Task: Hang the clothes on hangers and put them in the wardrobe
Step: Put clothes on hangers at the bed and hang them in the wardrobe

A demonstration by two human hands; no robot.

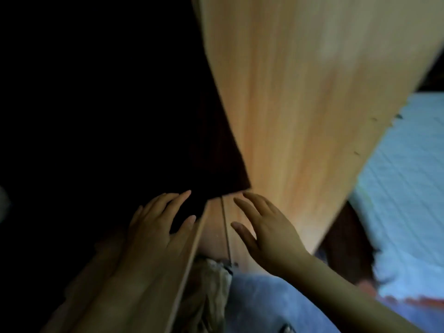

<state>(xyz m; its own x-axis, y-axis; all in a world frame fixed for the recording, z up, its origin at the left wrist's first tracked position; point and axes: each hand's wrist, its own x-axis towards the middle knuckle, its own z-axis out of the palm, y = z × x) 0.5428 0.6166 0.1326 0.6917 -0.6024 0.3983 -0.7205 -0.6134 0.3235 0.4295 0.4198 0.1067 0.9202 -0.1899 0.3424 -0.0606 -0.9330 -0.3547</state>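
Left hand (156,227) and right hand (266,233) are spread, empty, near the wardrobe door (300,97), blue bedding (408,169) beyond.

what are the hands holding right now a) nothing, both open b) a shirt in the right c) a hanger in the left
a: the left hand and the right hand both show spread, straight fingers with nothing in them, near the wardrobe door.

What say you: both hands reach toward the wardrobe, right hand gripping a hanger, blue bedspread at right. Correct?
No. The head view shows the right hand open and empty, no hanger. It and the left hand reach toward the wardrobe; the bedspread is at right.
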